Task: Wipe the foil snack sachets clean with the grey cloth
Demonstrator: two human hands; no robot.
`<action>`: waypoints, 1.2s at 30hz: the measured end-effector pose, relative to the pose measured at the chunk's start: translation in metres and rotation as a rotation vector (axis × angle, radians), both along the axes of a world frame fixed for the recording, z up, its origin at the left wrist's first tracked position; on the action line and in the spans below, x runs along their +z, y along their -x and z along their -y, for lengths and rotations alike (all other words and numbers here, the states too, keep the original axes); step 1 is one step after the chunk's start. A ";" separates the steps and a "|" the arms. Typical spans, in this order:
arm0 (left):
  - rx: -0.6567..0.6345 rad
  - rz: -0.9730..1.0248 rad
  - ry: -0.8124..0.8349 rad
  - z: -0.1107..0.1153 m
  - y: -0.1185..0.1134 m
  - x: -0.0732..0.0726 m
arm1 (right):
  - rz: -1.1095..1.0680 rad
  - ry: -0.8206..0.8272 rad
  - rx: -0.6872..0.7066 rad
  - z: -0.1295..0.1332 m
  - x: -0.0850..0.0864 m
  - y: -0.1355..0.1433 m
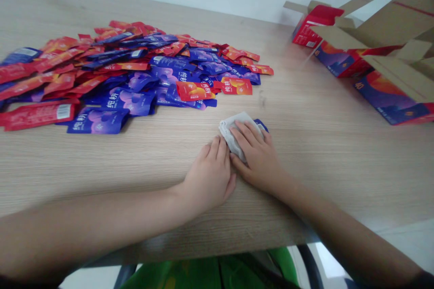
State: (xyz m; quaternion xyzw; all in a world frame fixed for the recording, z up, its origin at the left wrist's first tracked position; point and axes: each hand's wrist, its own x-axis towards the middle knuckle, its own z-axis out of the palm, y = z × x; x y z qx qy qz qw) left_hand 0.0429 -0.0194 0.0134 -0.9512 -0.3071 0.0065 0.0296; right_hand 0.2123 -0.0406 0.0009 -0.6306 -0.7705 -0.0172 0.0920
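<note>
A folded white cloth or tissue-like bundle lies on the wooden table near the middle. My right hand rests on top of it with its fingers spread. Just beyond my right fingertips, the edge of a blue packet shows beside the bundle; the rest of that packet is hidden. At the bundle's left edge is my left hand, palm down, its fingers pressed together and their tips by the white edge. Whether it grips anything is hidden.
A wide pile of red packets and blue packets covers the table's back left. Several open cardboard boxes with raised flaps stand at the back right, near the pale wall. The table's front edge runs below my forearms.
</note>
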 end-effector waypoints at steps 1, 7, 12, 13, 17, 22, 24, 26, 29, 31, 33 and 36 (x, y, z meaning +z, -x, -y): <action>-0.003 0.003 0.005 0.000 0.000 0.000 | -0.004 0.010 0.004 0.000 0.001 0.000; 0.008 0.001 0.027 -0.001 0.000 0.000 | -0.026 -0.016 -0.173 -0.007 0.000 -0.027; 0.004 -0.011 0.008 -0.001 -0.001 -0.001 | -0.026 -0.034 -0.170 -0.011 -0.002 -0.034; 0.002 -0.012 0.006 -0.001 -0.001 0.000 | -0.022 -0.031 -0.167 -0.011 -0.002 -0.033; 0.002 -0.014 0.011 -0.001 -0.001 0.001 | -0.011 -0.022 -0.160 -0.010 -0.001 -0.032; 0.003 -0.007 0.012 -0.001 -0.001 0.000 | -0.002 -0.022 -0.168 -0.011 -0.001 -0.031; 0.002 -0.005 0.020 -0.001 -0.001 -0.001 | 0.003 -0.019 -0.175 -0.011 -0.001 -0.030; 0.001 -0.005 0.027 -0.002 -0.001 -0.001 | 0.004 -0.018 -0.176 -0.012 -0.001 -0.030; -0.009 -0.002 0.024 -0.002 0.000 -0.001 | 0.003 -0.027 -0.164 -0.013 -0.001 -0.030; -0.012 0.000 0.020 -0.002 0.000 -0.001 | 0.004 -0.041 -0.159 -0.013 -0.001 -0.031; -0.006 -0.003 0.016 -0.002 0.000 -0.002 | 0.002 -0.048 -0.154 -0.014 -0.002 -0.031; -0.003 -0.005 0.007 -0.002 0.000 -0.003 | -0.004 -0.054 -0.150 -0.014 -0.003 -0.031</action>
